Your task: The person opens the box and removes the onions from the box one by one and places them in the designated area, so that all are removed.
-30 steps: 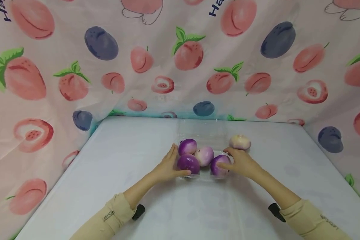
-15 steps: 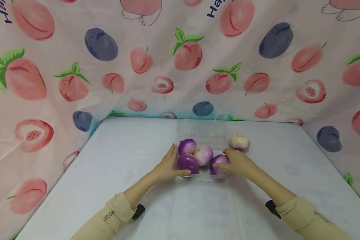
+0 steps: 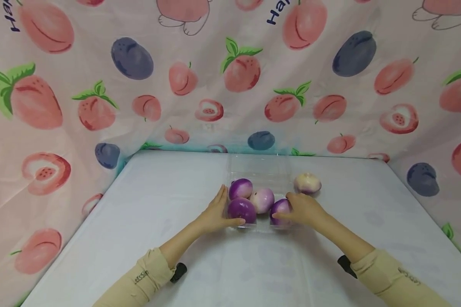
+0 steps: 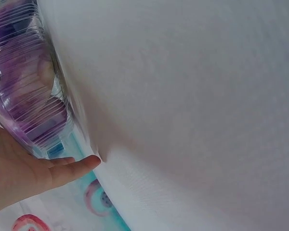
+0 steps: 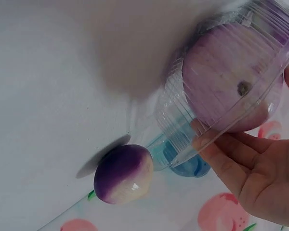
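An open clear plastic clamshell container (image 3: 259, 175) holds several purple onions on the white table. My left hand (image 3: 214, 216) lies along its left side with fingers straight, the thumb over the front edge by a dark purple onion (image 3: 241, 210). In the left wrist view the left hand (image 4: 33, 171) shows beside the ridged plastic wall (image 4: 31, 77). My right hand (image 3: 305, 209) holds the onion (image 3: 279, 207) at the container's front right, thumb across its front. In the right wrist view this onion (image 5: 226, 77) shows through the plastic, with the right hand's fingers (image 5: 226, 166) at the rim.
Outside the container, behind the right hand, sits one pale-topped onion (image 3: 307, 183). The container's lid (image 3: 259, 161) lies back toward the fruit-print cloth (image 3: 215, 76) at the table's far edge. White table surface (image 3: 169, 183) extends on both sides.
My right hand has shifted slightly left and its fingers have closed more around the front-right onion. The left hand stays at the container's side, and the view tilts slightly.
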The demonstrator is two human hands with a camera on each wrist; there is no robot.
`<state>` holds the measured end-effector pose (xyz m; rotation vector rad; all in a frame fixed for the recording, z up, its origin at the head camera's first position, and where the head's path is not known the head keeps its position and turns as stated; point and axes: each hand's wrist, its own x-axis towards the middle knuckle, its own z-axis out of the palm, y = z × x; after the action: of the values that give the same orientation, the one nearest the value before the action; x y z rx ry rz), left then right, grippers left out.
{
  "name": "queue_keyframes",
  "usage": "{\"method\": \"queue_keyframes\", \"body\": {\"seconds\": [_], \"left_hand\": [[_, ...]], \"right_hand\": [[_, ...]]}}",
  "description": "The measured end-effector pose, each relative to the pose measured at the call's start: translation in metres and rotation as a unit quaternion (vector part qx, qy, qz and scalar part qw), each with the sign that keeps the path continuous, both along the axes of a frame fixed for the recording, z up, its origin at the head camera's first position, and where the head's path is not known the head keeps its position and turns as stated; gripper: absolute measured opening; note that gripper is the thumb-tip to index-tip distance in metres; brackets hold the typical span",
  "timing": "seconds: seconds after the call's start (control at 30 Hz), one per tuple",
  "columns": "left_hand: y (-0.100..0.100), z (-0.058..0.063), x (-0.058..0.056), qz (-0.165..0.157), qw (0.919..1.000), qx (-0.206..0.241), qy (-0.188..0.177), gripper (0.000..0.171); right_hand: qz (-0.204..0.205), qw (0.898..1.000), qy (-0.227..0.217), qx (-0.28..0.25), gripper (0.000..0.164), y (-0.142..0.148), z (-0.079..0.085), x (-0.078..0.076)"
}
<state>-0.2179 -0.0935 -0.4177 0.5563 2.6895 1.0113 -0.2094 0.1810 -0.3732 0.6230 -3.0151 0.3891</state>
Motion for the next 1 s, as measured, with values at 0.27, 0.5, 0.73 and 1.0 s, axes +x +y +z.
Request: {"method": "queue_keyframes", "body": {"seconds": [0.27, 0.5, 0.73, 1.0], "left_hand": [[0.002, -0.002, 0.001, -0.002, 1.0000, -0.002, 0.001, 0.121], [0.003, -0.002, -0.001, -0.002, 1.0000, -0.005, 0.001, 0.120], [0.004, -0.004, -0.004, -0.004, 1.0000, 0.007, -0.004, 0.122], [0.001, -0.005, -0.004, -0.003, 0.9998, 0.015, -0.009, 0.123]], "right_hand": [[0.021, 0.999, -0.026, -0.039, 0.047, 0.007, -0.003, 0.003], [0.038, 0.989, -0.111, -0.095, 0.056, 0.023, 0.007, -0.002], [0.080, 0.972, -0.159, -0.151, 0.060, 0.037, 0.008, -0.008], [0.106, 0.955, -0.170, -0.219, 0.063, 0.046, 0.004, -0.013]]}}
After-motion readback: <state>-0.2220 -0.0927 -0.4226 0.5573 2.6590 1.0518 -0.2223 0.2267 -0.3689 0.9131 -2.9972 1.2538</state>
